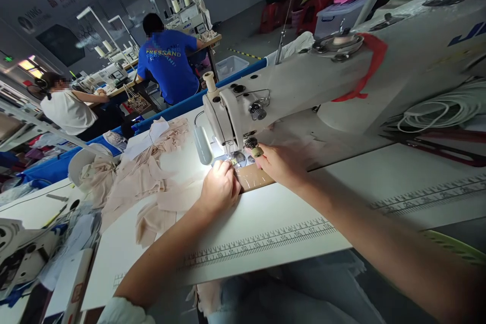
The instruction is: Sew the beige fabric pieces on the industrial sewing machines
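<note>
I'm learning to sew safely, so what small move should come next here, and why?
I'd probably ease the left hand slightly back before any stitching: its bunched fingers look very close to the needle end of the sewing machine, with the right hand close by on the other side. What the left fingers grip, if anything, is hidden.
</note>
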The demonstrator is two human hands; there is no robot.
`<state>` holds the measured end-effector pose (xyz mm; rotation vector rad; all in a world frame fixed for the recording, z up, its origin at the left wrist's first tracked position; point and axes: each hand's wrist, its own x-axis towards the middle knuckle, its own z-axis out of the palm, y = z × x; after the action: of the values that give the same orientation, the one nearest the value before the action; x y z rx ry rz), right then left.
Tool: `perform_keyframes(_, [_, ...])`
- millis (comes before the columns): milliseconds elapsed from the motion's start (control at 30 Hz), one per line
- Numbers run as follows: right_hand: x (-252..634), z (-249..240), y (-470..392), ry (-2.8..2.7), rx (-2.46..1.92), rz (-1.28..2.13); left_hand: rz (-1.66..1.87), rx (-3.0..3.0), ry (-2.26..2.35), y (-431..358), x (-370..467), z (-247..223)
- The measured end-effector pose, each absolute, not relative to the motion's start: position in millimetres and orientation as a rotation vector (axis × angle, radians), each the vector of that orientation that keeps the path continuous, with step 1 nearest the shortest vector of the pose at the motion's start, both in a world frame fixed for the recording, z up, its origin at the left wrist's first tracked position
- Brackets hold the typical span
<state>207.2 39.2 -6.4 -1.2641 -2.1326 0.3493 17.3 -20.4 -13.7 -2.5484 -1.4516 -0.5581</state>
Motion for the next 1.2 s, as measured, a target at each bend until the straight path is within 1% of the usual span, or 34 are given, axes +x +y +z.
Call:
perform_keyframes(167, [213.9, -5.7, 38.8, -2.113, -1.230, 0.352, -0.541, -2.573, -1.475, -19.4, 19.0, -13.4])
perform_keyframes(300, [217.7, -5.5, 24.5, -2.141, -1.237, 0.311, -0.609, -2.560, -1.567, -15.2, 11.9, -3.8])
perform_keyframes(400, [205.7, -1.7, 1.0, -2.294, -1.034, 0.230, -0.617, -2.390, -1.892, -13.0, -5.0, 12.3])
perform_keyframes(500, [182.0, 1.5, -31.2, -2.510, -0.704, 0.044, -0.410, -2.191, -2.233, -12.9, -23.4, 26.5])
perform_keyframes(567, [167.1, -0.8, -51.2, -2.584, -0.559, 0.002, -0.338, -2.225, -2.360, -14.8, -32.2, 31.1])
perform_keyframes(700, [160.1, -14.0, -81.2, -2.635, -0.475, 0.115, -0.538, -2.531, -2.490, -34.7, -50.3, 32.5])
perform_keyframes(800, [176.0, -22.7, -107.5, -2.547, -0.416, 0.126, -0.681, -2.709, -2.623, -80.5, -79.8, 35.2])
perform_keyframes(833, [183.8, -24.5, -118.4, -2.483, -0.381, 0.205, -0.700, -2.725, -2.747, -103.1, -92.7, 37.2])
perform_keyframes(867, [192.1, -26.0, -129.9, -2.420, -0.343, 0.360, -0.712, -2.709, -2.903, -128.8, -105.9, 39.6])
perform_keyframes(933, [208.8, -29.2, -151.8, -2.313, -0.341, 0.855, -0.699, -2.621, -3.176, -185.1, -129.3, 43.8])
perform_keyframes(1000, [222.5, -36.1, -168.8, -2.195, -0.512, 1.421, -0.648, -2.532, -3.355, -237.9, -143.4, 42.0])
perform_keyframes(1067, [230.4, -50.2, -178.3, -2.005, -0.765, 1.816, -0.539, -2.430, -3.488, -275.3, -146.5, 27.4])
perform_keyframes(1133, [232.6, -72.2, -180.0, -1.781, -0.971, 1.968, -0.453, -2.424, -3.449, -291.1, -141.2, -2.3])
perform_keyframes(1200, [231.8, -100.0, -174.9, -1.580, -1.132, 1.935, -0.492, -2.451, -3.310, -287.0, -131.1, -41.8])
